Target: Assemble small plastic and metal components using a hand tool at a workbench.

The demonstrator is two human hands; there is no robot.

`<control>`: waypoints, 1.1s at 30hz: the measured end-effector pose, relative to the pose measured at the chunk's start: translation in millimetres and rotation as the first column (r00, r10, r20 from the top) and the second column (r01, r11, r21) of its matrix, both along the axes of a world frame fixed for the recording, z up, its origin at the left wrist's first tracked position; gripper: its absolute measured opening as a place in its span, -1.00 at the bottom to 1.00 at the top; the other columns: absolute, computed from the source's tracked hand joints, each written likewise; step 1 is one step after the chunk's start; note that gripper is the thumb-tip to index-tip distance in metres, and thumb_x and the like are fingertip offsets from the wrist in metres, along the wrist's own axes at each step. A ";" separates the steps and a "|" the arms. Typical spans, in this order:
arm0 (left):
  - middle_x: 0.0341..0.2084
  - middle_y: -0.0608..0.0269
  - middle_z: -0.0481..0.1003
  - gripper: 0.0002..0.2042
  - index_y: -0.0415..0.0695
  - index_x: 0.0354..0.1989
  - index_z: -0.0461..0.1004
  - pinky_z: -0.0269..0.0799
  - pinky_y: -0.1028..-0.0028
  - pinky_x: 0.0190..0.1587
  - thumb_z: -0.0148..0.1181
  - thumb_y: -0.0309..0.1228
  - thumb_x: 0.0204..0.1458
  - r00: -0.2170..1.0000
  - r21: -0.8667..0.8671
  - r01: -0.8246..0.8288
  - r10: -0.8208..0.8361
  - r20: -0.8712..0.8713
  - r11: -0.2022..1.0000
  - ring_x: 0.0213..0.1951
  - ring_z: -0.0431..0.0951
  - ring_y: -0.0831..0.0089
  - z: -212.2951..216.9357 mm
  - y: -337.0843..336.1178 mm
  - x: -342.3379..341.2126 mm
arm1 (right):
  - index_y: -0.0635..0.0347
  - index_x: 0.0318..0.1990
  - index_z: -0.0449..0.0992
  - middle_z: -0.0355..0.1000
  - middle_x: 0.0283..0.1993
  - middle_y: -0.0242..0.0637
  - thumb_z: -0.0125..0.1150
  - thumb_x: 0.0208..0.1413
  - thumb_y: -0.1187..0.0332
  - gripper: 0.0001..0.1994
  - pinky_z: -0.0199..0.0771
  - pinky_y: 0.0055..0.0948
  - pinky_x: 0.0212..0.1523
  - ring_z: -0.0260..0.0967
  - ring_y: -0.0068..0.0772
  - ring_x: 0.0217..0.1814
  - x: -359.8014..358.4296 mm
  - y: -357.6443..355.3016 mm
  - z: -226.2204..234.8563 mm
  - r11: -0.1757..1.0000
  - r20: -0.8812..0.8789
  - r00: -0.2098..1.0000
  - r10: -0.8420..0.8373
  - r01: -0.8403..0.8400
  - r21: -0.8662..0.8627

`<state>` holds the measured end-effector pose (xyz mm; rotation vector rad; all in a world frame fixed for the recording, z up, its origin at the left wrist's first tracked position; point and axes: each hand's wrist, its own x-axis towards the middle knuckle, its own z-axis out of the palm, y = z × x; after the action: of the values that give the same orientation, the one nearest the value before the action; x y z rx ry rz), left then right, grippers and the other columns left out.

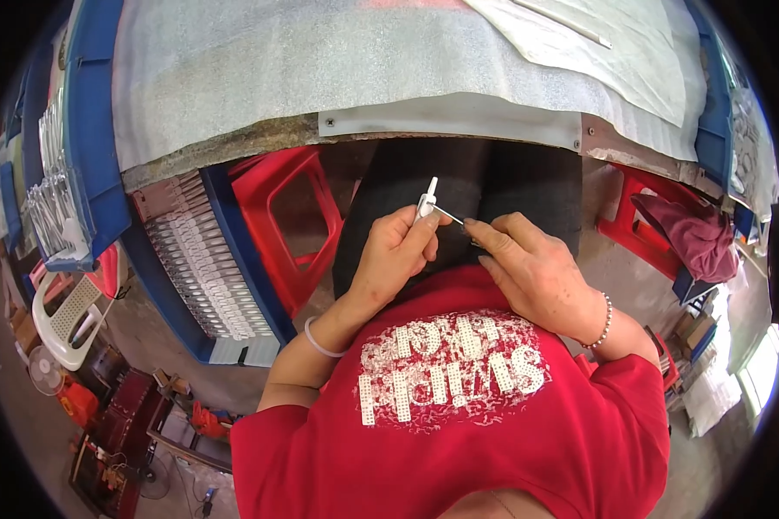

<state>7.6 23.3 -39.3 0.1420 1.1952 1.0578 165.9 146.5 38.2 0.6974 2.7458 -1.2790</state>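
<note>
My left hand (388, 261) is closed around a small white piece with a narrow pointed tip (428, 201), held above my lap. The tip points away from me, toward the table. In my right hand (535, 266), the fingers pinch a thin dark metal rod (447, 214). The rod's far end meets the white piece near my left thumb; whether it goes into it or only touches it, I cannot tell. My fingers cover the lower part of the white piece and the near end of the rod.
Ahead is a table covered with pale foam sheeting (294, 65); a white rod (571, 24) lies on it. To the left stands a blue crate (249, 251) with rows of shiny metal pieces, beside a red stool (307, 221). Another red stool (619, 221) holds a maroon cloth (688, 233).
</note>
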 end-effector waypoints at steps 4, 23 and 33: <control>-0.69 0.45 0.33 -0.79 -0.20 -0.24 0.47 0.07 0.72 -0.64 -0.05 -0.33 0.22 0.999 -0.014 0.007 -0.008 -0.048 1.000 -0.68 0.19 0.78 -0.3 2.6 1.6 | 0.27 0.02 0.41 0.33 -0.23 -0.12 0.21 -0.08 0.59 -0.58 0.44 -0.31 -0.37 0.38 -0.16 -0.37 -0.2 2.3 -2.7 1.000 0.019 1.000 0.004 -0.004 0.015; -0.64 -0.18 0.40 -0.81 -0.30 -0.41 0.24 0.29 0.09 -0.53 -0.09 -0.43 0.20 0.603 0.186 0.252 -0.004 -0.798 0.950 -0.51 0.45 -0.19 -32.1 2.6 22.0 | 0.35 -0.21 0.51 0.29 -0.59 -0.31 0.20 -0.11 0.45 -0.74 0.34 -0.48 -0.65 0.28 -0.45 -0.65 -12.4 -0.6 -30.9 0.945 -0.123 0.990 0.068 -0.024 0.325; -0.65 -0.13 0.36 -0.85 -0.28 -0.37 0.28 0.24 0.19 -0.56 -0.10 -0.46 0.19 0.617 0.223 0.254 0.019 -0.786 0.941 -0.55 0.44 -0.09 -36.3 1.4 22.9 | 0.19 -0.02 0.50 0.36 -0.52 -0.28 0.16 -0.21 0.39 -0.54 0.38 -0.37 -0.61 0.41 -0.39 -0.51 -20.5 8.1 -6.4 0.788 0.289 0.898 0.333 -0.433 0.438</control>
<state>30.5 24.7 -75.6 1.0269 1.7552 1.0870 145.4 154.6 31.8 0.2210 2.8457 -0.3979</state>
